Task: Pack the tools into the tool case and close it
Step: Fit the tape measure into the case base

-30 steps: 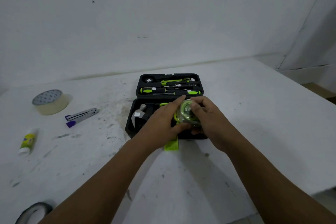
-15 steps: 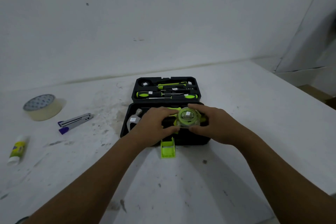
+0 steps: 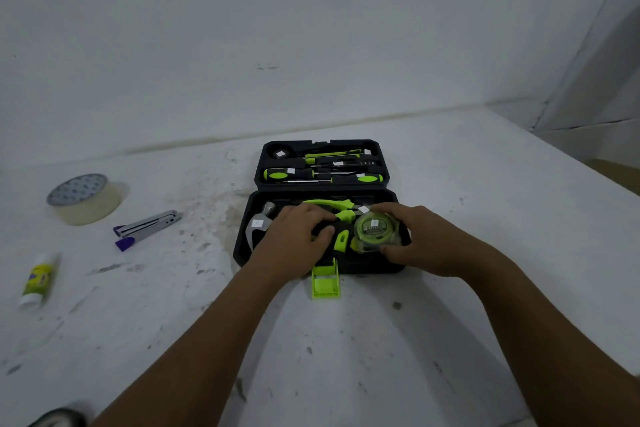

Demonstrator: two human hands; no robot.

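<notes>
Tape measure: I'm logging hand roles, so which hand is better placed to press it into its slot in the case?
Right. The right hand already grips the tape measure over the right end of the tool case. The left hand rests on the pliers, beside the hammer.

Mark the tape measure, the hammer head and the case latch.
tape measure [image 3: 374, 229], head view, on its round green face.
hammer head [image 3: 258, 225], head view, on the metal by the white sticker.
case latch [image 3: 325, 282], head view, on the green flap.

Both forearms reached forward; left hand lay palm-down, fingers curled; right hand cupped, fingers gripping.
</notes>
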